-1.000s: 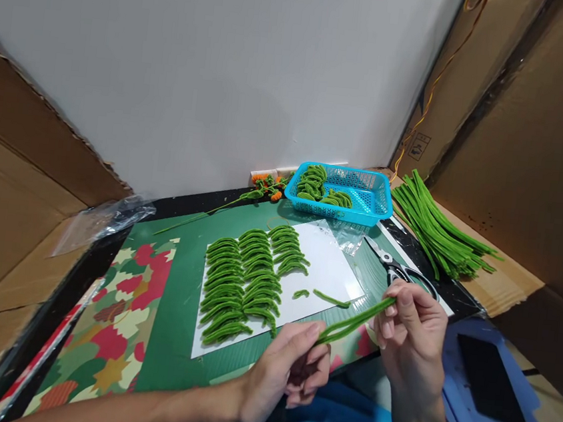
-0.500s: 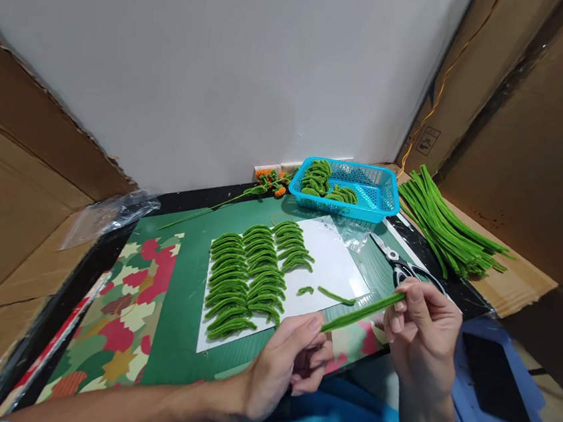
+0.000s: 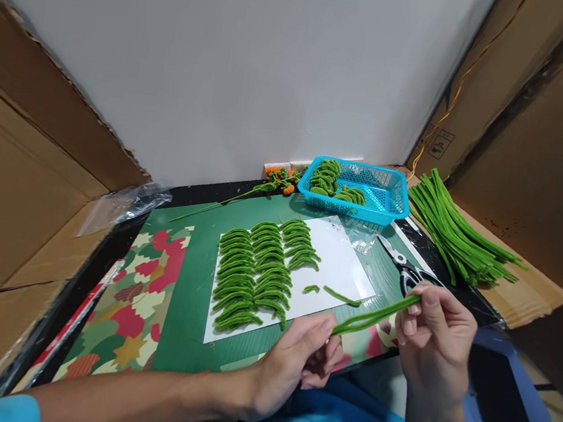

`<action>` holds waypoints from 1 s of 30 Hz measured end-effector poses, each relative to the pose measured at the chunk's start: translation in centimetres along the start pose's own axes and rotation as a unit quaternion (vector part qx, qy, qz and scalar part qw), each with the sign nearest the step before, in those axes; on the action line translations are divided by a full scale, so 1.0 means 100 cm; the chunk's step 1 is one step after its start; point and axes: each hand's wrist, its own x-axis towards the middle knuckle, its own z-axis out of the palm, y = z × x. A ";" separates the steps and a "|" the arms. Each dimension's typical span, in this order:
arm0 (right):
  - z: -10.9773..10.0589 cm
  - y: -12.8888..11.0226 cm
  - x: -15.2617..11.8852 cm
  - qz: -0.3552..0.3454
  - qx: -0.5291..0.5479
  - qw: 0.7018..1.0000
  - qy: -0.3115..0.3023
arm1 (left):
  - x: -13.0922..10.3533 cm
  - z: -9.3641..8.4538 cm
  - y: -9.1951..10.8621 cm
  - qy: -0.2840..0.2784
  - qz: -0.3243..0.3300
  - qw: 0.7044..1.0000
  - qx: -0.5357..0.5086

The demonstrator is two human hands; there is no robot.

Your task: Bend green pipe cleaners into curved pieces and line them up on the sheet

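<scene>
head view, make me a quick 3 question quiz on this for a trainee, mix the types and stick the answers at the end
1. True or false: the left hand and the right hand hold opposite ends of the same green strips.
2. Multiple choice: where does the bundle of long green stems lie?
a) to the right of the blue basket
b) to the left of it
c) inside it
3. Fill in the blank: the curved green pieces on the white sheet are laid out in ___ columns.
Key: 1 true; 2 a; 3 three
</scene>
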 end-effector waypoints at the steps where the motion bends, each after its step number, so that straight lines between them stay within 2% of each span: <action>1: 0.000 0.000 0.000 0.005 0.003 1.000 0.000 | 0.000 0.000 0.000 0.003 -0.007 1.000 0.007; 10: 0.000 0.001 0.001 0.009 0.010 1.000 0.006 | -0.002 0.001 0.006 0.015 -0.018 1.000 -0.011; 17: 0.001 0.003 0.002 -0.002 0.008 1.000 0.008 | 0.000 -0.001 0.002 -0.007 -0.016 1.000 -0.022; 30: 0.002 0.008 0.003 0.009 0.025 1.000 -0.001 | -0.001 0.003 0.009 -0.024 -0.010 1.000 -0.004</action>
